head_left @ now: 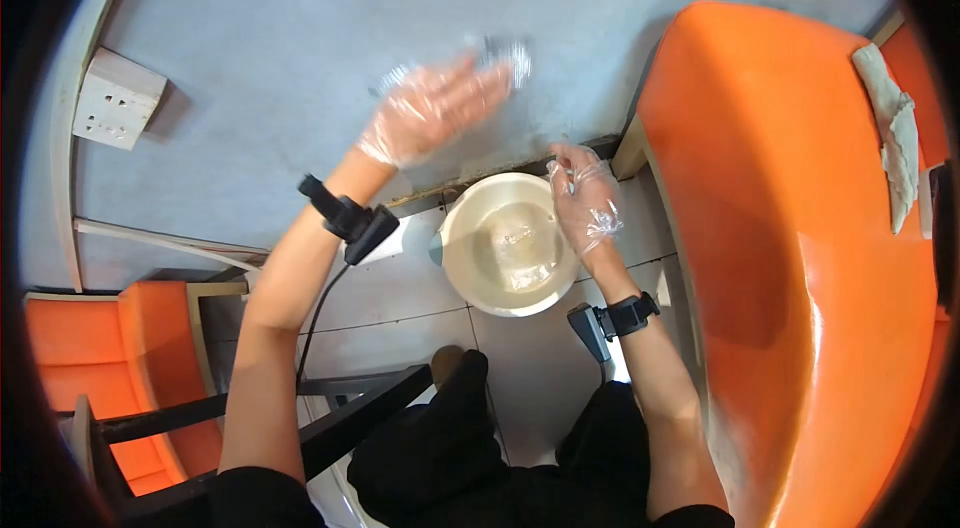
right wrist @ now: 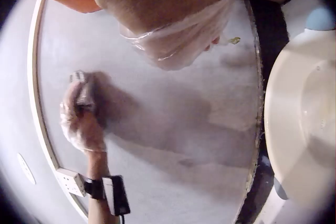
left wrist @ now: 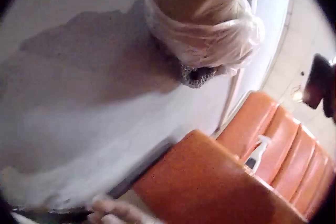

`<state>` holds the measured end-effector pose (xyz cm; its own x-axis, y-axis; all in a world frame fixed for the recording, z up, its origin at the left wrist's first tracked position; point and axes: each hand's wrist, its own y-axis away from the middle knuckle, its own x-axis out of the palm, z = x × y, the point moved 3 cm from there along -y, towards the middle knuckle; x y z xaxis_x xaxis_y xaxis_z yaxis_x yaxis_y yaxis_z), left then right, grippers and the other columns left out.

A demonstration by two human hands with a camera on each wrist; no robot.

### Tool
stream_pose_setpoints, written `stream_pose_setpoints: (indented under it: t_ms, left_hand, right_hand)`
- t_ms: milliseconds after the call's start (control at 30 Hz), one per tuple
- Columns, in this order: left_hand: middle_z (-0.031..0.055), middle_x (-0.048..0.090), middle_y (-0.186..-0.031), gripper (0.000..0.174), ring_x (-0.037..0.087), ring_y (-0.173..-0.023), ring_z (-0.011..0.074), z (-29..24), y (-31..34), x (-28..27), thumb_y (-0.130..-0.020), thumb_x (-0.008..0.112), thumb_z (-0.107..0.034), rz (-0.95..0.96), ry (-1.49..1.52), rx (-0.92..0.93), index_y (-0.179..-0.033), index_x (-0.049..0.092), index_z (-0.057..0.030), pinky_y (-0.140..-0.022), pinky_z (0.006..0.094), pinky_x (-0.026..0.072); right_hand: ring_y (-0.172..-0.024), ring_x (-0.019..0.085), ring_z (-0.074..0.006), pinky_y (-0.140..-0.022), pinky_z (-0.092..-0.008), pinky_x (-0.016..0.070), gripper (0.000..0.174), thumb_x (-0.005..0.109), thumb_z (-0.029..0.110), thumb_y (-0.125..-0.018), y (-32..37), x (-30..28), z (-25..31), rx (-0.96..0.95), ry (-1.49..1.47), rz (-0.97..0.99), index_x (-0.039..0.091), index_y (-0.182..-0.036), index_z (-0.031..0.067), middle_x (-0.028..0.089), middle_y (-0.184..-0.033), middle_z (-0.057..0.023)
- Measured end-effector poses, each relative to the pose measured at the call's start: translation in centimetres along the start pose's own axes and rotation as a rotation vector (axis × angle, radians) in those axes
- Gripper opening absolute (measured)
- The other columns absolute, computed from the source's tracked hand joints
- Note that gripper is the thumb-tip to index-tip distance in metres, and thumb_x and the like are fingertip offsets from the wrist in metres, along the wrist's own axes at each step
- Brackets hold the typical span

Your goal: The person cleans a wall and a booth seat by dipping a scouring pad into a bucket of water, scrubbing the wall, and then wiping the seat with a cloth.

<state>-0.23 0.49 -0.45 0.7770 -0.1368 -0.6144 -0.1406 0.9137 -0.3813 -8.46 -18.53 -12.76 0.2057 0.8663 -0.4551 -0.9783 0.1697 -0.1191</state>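
Note:
The left hand (head_left: 435, 113), in a clear plastic glove, holds a silvery mesh scourer (left wrist: 197, 76) against the grey wall (right wrist: 173, 98). Motion blurs this hand in the head view. In the right wrist view, the left hand (right wrist: 84, 121) reaches across the wall with its fingers bent over the scourer. The right hand (head_left: 585, 198), also gloved, hangs beside the upper right rim of a cream basin (head_left: 462, 263) with its fingers loosely curled. Nothing held shows in it. Shallow liquid lies in the basin, which stands on the floor at the wall's foot.
An orange padded seat (head_left: 745, 178) stands at the right, with a cloth (head_left: 890, 138) on it. Another orange seat (head_left: 80, 348) and a dark bar (head_left: 370, 418) are at the lower left. A socket box (head_left: 118, 98) is on the wall. A spray bottle (left wrist: 256, 154) shows beyond the seat.

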Motion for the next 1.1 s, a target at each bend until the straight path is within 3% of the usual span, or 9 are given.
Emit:
stream_pose_setpoints:
  t_ms: [100,233,433,533,600,667,800,867,1100]
  left_hand:
    - [-0.0054,0.061,-0.131,0.046,0.058,-0.115,0.0195,4.6,-4.7,-4.8,-0.076,0.068,-0.01,-0.163,0.079,-0.281,-0.121,0.065,-0.0228,-0.081,0.0285,0.0534]
    - [-0.0058,0.062,-0.128,0.045,0.061,-0.106,0.0186,3.3,-5.2,-2.4,-0.077,0.07,-0.012,-0.371,0.139,-0.258,-0.12,0.066,-0.0221,-0.084,0.0295,0.0527]
    - [-0.0039,0.06,-0.124,0.045,0.056,-0.112,0.0175,-5.9,2.4,4.6,-0.082,0.063,-0.016,0.108,0.374,-0.17,-0.127,0.061,-0.0189,-0.084,0.0296,0.0512]
    - [-0.0014,0.06,-0.119,0.047,0.057,-0.108,0.0183,-7.2,4.4,6.0,-0.082,0.065,-0.017,0.391,0.401,-0.063,-0.128,0.059,-0.0209,-0.081,0.0309,0.0518]
    - [0.0,0.058,-0.127,0.048,0.058,-0.11,0.0197,-6.0,3.5,5.8,-0.081,0.065,-0.016,0.382,0.489,-0.166,-0.128,0.059,-0.0207,-0.079,0.0322,0.0524]
    - [0.0012,0.06,-0.129,0.045,0.062,-0.105,0.022,-3.0,0.0,2.4,-0.081,0.064,-0.013,-0.004,0.358,-0.16,-0.126,0.061,-0.0198,-0.079,0.0331,0.053]
    - [0.001,0.061,-0.128,0.044,0.063,-0.102,0.0225,1.8,-6.9,-2.1,-0.076,0.065,-0.012,-0.24,0.238,-0.254,-0.119,0.066,-0.02,-0.076,0.0332,0.054]
    - [-0.0011,0.065,-0.121,0.039,0.064,-0.098,0.0252,1.0,-8.1,-1.3,-0.082,0.062,-0.011,-0.336,0.261,-0.262,-0.12,0.066,-0.0189,-0.08,0.0351,0.0538]
    - [0.0013,0.06,-0.109,0.037,0.059,-0.104,0.0213,-7.3,-2.7,5.2,-0.081,0.061,-0.013,0.106,0.377,-0.256,-0.118,0.063,-0.0126,-0.079,0.0354,0.0522]
  right_hand:
    - [-0.11,0.058,-0.0312,-0.094,-0.0389,0.0467,0.028,0.053,0.015,-0.092,0.0,0.4,-0.3,0.014,-0.035,-0.012,0.06,-0.118,0.0093,0.062,-0.119,-0.0114]
    - [-0.111,0.058,-0.0314,-0.094,-0.0391,0.0464,0.028,0.052,0.013,-0.092,-0.3,0.5,-0.4,0.018,-0.098,-0.012,0.059,-0.119,0.0084,0.062,-0.119,-0.0126]
    - [-0.106,0.06,-0.0324,-0.092,-0.0394,0.0472,0.027,0.052,0.011,-0.092,0.0,0.9,-1.4,-0.002,-0.095,-0.003,0.059,-0.117,0.0064,0.063,-0.114,-0.0147]
    - [-0.102,0.061,-0.033,-0.09,-0.0395,0.0477,0.025,0.053,0.011,-0.092,0.1,0.8,-1.4,0.012,-0.088,0.038,0.06,-0.115,0.0059,0.063,-0.112,-0.0156]
    - [-0.101,0.061,-0.0333,-0.09,-0.0396,0.0479,0.024,0.053,0.011,-0.091,0.3,0.8,-1.5,0.039,-0.1,0.051,0.061,-0.114,0.0057,0.063,-0.112,-0.0159]
    - [-0.1,0.062,-0.0328,-0.089,-0.0393,0.0481,0.023,0.054,0.01,-0.091,0.3,0.8,-1.6,0.001,-0.103,0.016,0.062,-0.112,0.0056,0.064,-0.111,-0.0156]
    - [-0.099,0.062,-0.0329,-0.088,-0.0388,0.0482,0.023,0.055,0.01,-0.09,0.2,0.6,-1.0,0.03,-0.155,0.004,0.062,-0.112,0.0053,0.064,-0.109,-0.016]
    - [-0.098,0.062,-0.0329,-0.088,-0.039,0.0482,0.023,0.055,0.01,-0.091,0.0,0.7,-0.9,0.013,-0.161,-0.022,0.062,-0.112,0.0051,0.065,-0.108,-0.0159]
    - [-0.101,0.063,-0.0327,-0.089,-0.0376,0.0487,0.023,0.056,0.012,-0.091,0.2,0.6,-2.0,0.032,-0.118,-0.043,0.062,-0.112,0.0046,0.065,-0.111,-0.0162]
